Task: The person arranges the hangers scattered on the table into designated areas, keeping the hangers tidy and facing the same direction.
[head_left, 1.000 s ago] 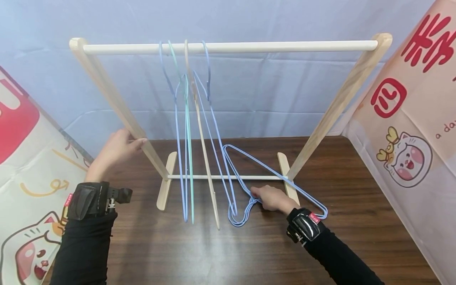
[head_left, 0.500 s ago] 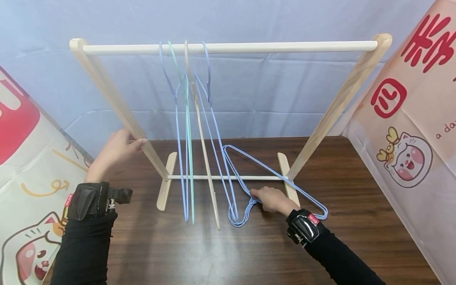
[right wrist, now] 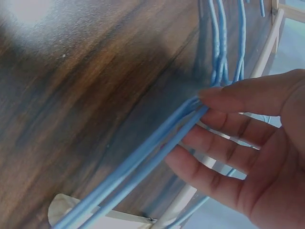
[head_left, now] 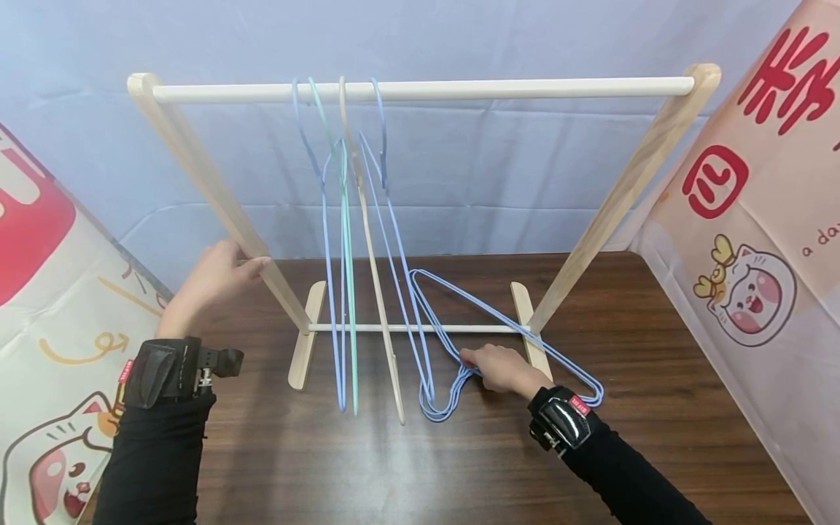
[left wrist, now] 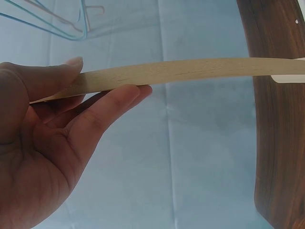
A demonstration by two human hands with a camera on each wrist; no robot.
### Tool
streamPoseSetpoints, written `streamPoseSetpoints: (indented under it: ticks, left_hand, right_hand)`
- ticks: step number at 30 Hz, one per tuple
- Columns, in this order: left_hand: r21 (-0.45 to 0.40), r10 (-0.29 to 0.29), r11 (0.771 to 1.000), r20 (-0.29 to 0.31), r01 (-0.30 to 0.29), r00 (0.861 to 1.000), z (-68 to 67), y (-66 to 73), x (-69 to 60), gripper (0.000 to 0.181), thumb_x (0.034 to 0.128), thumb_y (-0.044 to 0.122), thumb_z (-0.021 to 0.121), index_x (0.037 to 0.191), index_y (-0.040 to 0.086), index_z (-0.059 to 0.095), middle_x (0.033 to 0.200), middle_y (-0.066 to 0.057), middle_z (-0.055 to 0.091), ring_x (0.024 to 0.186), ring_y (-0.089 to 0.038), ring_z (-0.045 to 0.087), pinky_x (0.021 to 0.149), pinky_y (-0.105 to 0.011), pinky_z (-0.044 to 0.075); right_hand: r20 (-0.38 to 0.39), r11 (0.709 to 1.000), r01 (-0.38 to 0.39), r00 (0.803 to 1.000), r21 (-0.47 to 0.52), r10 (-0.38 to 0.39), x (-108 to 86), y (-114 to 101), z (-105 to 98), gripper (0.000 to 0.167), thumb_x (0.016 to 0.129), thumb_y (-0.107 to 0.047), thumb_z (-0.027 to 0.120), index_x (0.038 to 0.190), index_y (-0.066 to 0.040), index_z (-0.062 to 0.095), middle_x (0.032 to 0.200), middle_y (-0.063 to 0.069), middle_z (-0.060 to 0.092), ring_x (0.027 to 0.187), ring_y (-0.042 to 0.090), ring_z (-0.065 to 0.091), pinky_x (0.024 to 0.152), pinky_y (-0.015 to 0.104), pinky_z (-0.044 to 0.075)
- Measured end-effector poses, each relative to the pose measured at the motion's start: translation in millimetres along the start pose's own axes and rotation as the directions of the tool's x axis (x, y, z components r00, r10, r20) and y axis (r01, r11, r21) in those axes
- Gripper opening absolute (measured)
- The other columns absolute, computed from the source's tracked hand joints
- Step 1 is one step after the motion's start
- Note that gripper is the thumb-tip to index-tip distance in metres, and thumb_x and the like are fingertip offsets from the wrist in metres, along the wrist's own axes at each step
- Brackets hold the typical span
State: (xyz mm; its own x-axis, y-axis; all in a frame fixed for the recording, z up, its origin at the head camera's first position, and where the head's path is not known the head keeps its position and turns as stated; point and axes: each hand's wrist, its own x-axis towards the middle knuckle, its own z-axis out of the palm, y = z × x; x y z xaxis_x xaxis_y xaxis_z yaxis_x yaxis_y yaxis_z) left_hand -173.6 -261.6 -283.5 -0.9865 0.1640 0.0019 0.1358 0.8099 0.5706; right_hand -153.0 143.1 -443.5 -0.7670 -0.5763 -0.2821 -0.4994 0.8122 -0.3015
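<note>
My left hand (head_left: 216,275) pinches the left wooden post of the clothes rack, thumb on one side and fingers on the other. The left wrist view shows this post (left wrist: 190,70) close up. Over the table, my right hand (head_left: 502,367) holds a few blue wire hangers (head_left: 475,298) near their necks; their hooks point left and they lie across the rack's lower bar. In the right wrist view, thumb and fingertips close on the blue wires (right wrist: 138,164). From the white top rail (head_left: 512,89) hang a blue hanger (head_left: 326,240), a teal hanger (head_left: 350,292), a beige hanger (head_left: 377,292) and another blue hanger (head_left: 402,248).
The rack's right post (head_left: 623,197) rises behind my right hand, with a wooden foot (head_left: 523,302) beneath. A brown wood-grain table (head_left: 407,474) carries the rack. Pale blue cloth (head_left: 492,182) hangs behind, and printed panels (head_left: 755,240) stand at the sides.
</note>
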Motion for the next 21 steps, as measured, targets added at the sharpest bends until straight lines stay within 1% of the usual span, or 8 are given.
streamPoseSetpoints:
  ticks: [6, 13, 18, 21]
  left_hand:
    - [0.001, -0.001, 1.0, 0.005, 0.001, 1.0, -0.8, 0.3, 0.1, 0.035, 0.0954, 0.026, 0.048, 0.101, -0.007, 0.057, 0.058, -0.002, 0.046, 0.043, -0.009, 0.03, 0.041, -0.026, 0.028]
    - [0.005, -0.008, 1.0, -0.011, 0.008, 1.0, -0.2, 1.4, -1.2, 0.034, 0.0952, 0.025, 0.047, 0.105, -0.007, 0.056, 0.068, -0.012, 0.055, 0.047, -0.011, 0.035, 0.043, -0.028, 0.032]
    - [-0.003, -0.006, 1.0, -0.005, 0.006, 1.0, -0.8, 1.7, -0.9, 0.036, 0.0953, 0.026, 0.048, 0.105, -0.009, 0.055, 0.067, -0.011, 0.054, 0.046, -0.011, 0.034, 0.043, -0.028, 0.031]
    - [-0.003, -0.008, 1.0, -0.003, 0.008, 1.0, -0.7, 1.6, -0.5, 0.037, 0.0952, 0.026, 0.048, 0.106, -0.009, 0.055, 0.065, -0.008, 0.053, 0.046, -0.011, 0.034, 0.043, -0.028, 0.032]
  right_hand:
    - [0.002, 1.0, 0.007, 1.0, -0.001, -0.007, -1.4, -3, -5, 0.028, 0.079, 0.011, 0.056, 0.091, -0.014, 0.052, 0.076, 0.002, 0.056, 0.065, 0.017, 0.05, 0.053, 0.034, 0.041]
    - [-0.009, 1.0, 0.001, 1.0, -0.031, -0.002, -4.2, -5, -15, 0.031, 0.075, 0.011, 0.06, 0.089, -0.014, 0.051, 0.071, -0.002, 0.053, 0.063, 0.016, 0.049, 0.053, 0.033, 0.041]
    - [-0.005, 0.999, 0.01, 1.0, -0.031, -0.01, -5.1, -5, -21, 0.029, 0.074, 0.011, 0.062, 0.088, -0.013, 0.052, 0.068, -0.003, 0.049, 0.061, 0.016, 0.047, 0.051, 0.031, 0.039]
    - [0.003, 1.0, 0.016, 1.0, -0.016, -0.015, -5.6, -4, -25, 0.03, 0.074, 0.011, 0.061, 0.089, -0.014, 0.053, 0.071, -0.001, 0.052, 0.062, 0.015, 0.047, 0.053, 0.031, 0.04]
